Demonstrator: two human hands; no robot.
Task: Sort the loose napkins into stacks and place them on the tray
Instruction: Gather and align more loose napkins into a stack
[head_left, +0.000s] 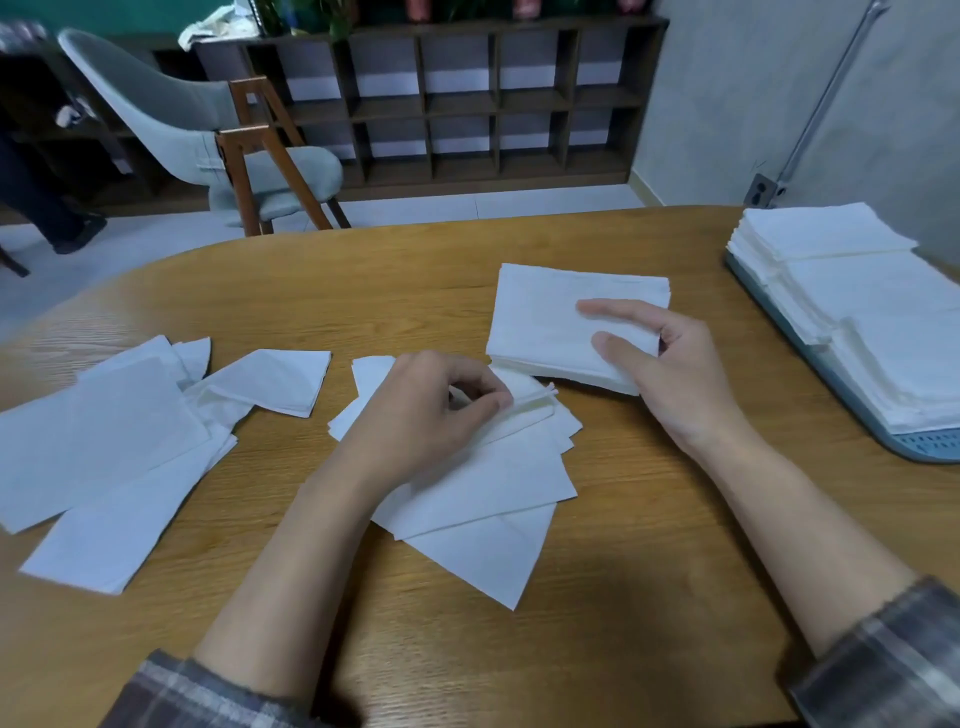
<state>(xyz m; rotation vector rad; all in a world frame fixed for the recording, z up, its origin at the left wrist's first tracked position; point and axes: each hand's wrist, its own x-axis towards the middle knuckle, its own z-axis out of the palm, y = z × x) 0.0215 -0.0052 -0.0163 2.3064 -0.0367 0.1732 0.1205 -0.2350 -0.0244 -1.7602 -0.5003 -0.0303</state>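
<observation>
Partway through: finished stacks (857, 291) sit on the tray (924, 449), the left hand (431, 410) pinches a napkin (532, 399) among loose napkins (104, 441) scattered across the surface (519, 665), and the right hand (675, 374) rests straight-fingered on an unplaced stack (545, 322).

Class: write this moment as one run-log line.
left hand: pinches loose napkin | right hand: rests on stack | tray: sorted stacks | table: unsorted napkins
</observation>
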